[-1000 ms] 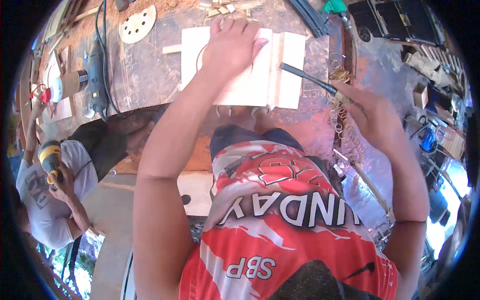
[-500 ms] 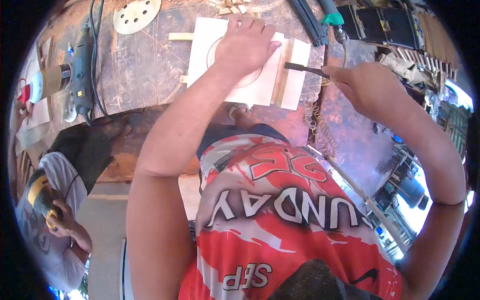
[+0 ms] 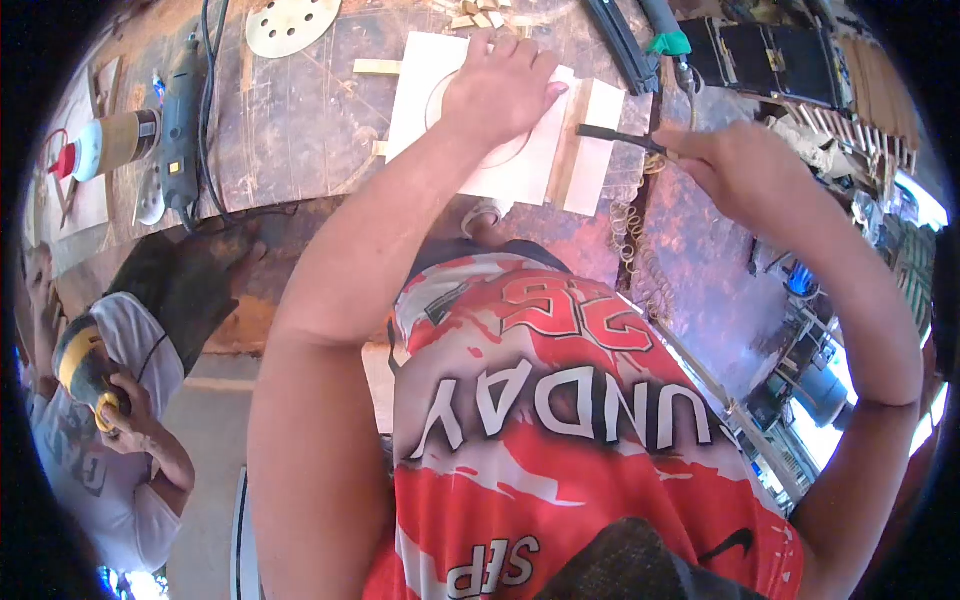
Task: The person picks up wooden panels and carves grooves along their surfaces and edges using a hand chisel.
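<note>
My left hand (image 3: 500, 88) lies on a pale flat wooden panel (image 3: 415, 120), its fingers spread toward the far edge and its thumb to the right. A round outline on the panel is partly covered by that hand. My right hand (image 3: 735, 170) is closed around a slim black tool (image 3: 615, 136) with a narrow, flat head, like a small brush; its exact kind is unclear. The tool's head is over the panel's right part, beside a brown strip (image 3: 572, 145). Whether it touches the surface I cannot tell. Light wood strips (image 3: 378, 67) stick out at the panel's left.
On the worktable (image 3: 300, 130) are a perforated disc (image 3: 292, 25), small wood pieces (image 3: 480, 14), a corded grey power tool (image 3: 181, 130) and a red-capped bottle (image 3: 105, 145). A coiled hose (image 3: 630, 245) hangs at right. A co-worker holds a yellow-black sander (image 3: 85, 365) at lower left.
The view has shifted slightly, so the table's things appear a little further right. Both my hands keep nearly the same places on the panel and the black tool.
</note>
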Demonstrator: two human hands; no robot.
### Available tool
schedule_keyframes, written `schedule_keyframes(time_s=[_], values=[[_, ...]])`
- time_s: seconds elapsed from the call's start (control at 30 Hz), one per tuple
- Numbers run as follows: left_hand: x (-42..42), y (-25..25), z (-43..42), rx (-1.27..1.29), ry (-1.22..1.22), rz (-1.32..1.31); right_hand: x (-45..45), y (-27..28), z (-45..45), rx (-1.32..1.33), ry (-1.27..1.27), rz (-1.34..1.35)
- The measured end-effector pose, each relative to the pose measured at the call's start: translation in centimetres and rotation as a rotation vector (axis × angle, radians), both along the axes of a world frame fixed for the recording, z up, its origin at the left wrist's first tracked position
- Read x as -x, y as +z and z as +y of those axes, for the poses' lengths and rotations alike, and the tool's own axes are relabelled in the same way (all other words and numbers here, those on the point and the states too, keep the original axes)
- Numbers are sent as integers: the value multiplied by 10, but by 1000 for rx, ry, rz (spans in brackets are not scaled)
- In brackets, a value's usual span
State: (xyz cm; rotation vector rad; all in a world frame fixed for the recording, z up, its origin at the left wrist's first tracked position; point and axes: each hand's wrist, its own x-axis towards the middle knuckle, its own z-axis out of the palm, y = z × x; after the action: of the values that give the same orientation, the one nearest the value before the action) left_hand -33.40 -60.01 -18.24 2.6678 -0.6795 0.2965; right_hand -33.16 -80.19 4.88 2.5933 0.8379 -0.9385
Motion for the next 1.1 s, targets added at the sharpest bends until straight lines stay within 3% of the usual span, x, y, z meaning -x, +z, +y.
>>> schedule_keyframes(time_s=[0.13,0.27,0.47,0.53,0.77,0.83,1.1], values=[[-1,0,-1,7,14,-4,-3,-4,18,62,138,-49],[0,0,-1,33,14,25,-1,-2,25,184,65,13],[0,2,0,-8,-2,57,18,-14,-6,83,-4,-73],[-2,3,-2,-27,-2,83,22,-20,-20,-79,-99,-40],[0,2,-3,-23,8,60,3,-4,-3,-57,69,-40],[-1,3,-3,1,20,43,2,-5,14,119,43,-7],[0,4,-1,-21,14,96,19,-17,-14,25,4,-79]])
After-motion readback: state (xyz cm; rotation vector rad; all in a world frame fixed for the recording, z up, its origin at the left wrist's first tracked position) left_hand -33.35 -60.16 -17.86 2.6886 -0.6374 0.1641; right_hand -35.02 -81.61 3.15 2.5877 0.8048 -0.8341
